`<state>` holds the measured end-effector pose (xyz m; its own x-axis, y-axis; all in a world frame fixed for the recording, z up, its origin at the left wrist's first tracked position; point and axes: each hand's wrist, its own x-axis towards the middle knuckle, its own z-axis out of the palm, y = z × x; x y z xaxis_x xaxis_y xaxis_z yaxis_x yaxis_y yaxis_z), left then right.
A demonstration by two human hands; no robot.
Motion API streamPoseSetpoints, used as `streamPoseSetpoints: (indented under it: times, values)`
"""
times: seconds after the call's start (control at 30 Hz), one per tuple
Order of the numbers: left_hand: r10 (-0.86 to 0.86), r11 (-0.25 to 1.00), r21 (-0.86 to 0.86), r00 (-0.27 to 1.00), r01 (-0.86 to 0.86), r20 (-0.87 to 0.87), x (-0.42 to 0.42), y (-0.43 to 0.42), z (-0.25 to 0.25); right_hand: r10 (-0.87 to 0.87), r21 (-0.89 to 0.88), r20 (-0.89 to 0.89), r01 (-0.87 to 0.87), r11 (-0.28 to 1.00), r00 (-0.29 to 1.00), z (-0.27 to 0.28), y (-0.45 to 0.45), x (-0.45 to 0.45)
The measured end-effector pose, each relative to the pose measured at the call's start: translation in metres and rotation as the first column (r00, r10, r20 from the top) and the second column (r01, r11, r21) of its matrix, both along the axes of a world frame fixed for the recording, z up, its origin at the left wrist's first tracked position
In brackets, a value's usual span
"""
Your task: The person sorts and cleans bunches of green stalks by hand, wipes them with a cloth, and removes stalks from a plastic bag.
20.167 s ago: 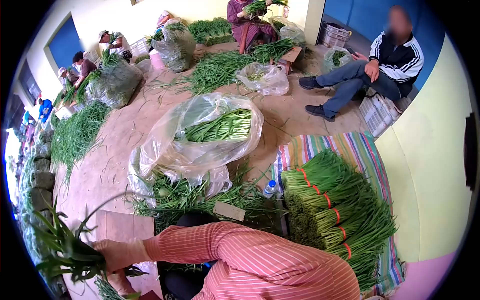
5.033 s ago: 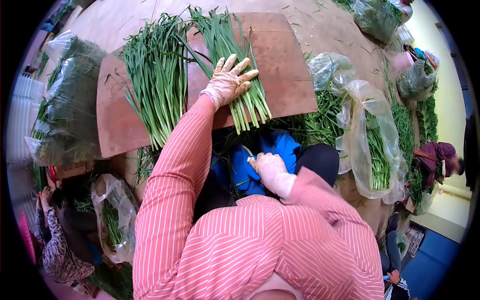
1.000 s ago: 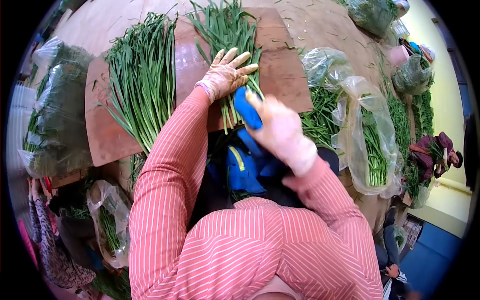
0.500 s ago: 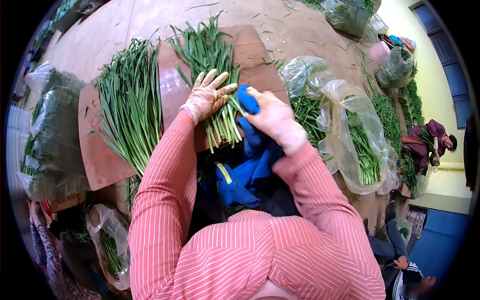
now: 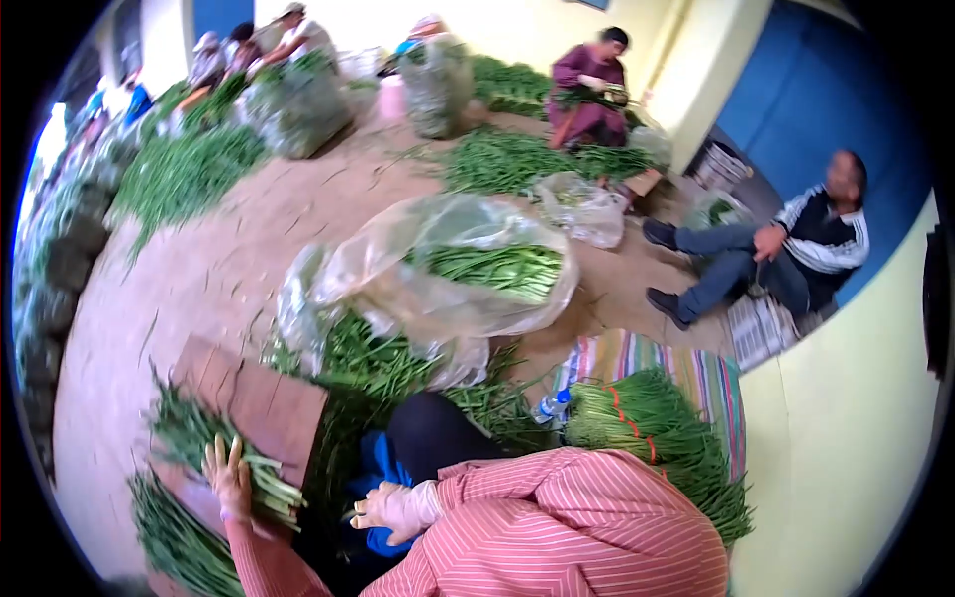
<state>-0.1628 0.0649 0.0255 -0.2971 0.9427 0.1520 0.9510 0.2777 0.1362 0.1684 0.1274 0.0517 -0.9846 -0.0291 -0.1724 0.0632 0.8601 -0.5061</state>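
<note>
My left hand [image 5: 229,480], in a thin pale glove, lies with spread fingers on a bunch of long green leafy stalks [image 5: 279,490]. The pale cut ends point right. Beneath the bunch is a reddish-brown board [image 5: 264,403]. A second pile of the same stalks [image 5: 177,537] lies nearer, beside my left forearm. My right hand [image 5: 400,511], also gloved, is over my lap by a blue cloth [image 5: 376,460]. Its fingers look apart, somewhat blurred, with nothing visible in them.
Open plastic bags of greens [image 5: 477,264] stand ahead. Tied green bundles [image 5: 647,423] and a water bottle [image 5: 552,405] lie on a striped mat [image 5: 711,373] at right. One person [image 5: 796,249] sits by the blue door; another [image 5: 592,90] handles greens. Filled bags [image 5: 298,109] stand farther back.
My view has swung to the right, bringing the seated people and striped mat into sight. My right hand has left the bunch and moved back to my lap; my left hand stays on the stalks.
</note>
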Motion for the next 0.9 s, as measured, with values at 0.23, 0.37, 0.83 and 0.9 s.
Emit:
streamPoseSetpoints:
  times: [0.23,0.37,0.83,0.9]
  values:
    - [0.095,0.947,0.290,0.984,-0.135,0.148,-0.018,0.009,-0.031,-0.285,-0.274,-0.220,0.221,0.936,0.933,0.010,0.021,0.035]
    - [0.109,0.781,0.624,0.989,-0.021,-0.102,0.008,0.014,-0.019,-0.238,-0.274,-0.249,0.167,0.947,0.939,-0.004,0.026,0.034]
    - [-0.166,0.977,0.084,-0.948,-0.195,-0.270,0.037,0.014,0.016,-0.252,-0.306,-0.313,0.154,0.939,0.916,-0.028,0.030,0.021]
    - [-0.242,0.962,0.065,-0.939,-0.264,-0.243,0.046,0.020,0.014,-0.273,-0.311,-0.351,0.163,0.936,0.896,-0.019,0.029,0.028]
